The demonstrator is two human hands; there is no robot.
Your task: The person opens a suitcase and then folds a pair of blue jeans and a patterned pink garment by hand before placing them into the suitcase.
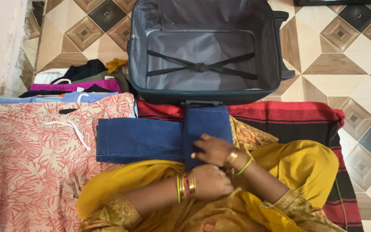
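Both hands' grip [213, 165] presses jeans [151, 138] lying lengthwise left-right.

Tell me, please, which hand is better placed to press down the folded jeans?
Probably the right hand: it rests on the fold of the jeans, while the left hand is curled closer to the lap.

Single head cam, looking steeply down from my seated position.
Faces forward over my lap: near field shows my hands [213, 165], far field reaches the open suitcase [205, 51] on the tiled floor [348, 56]. No second view.
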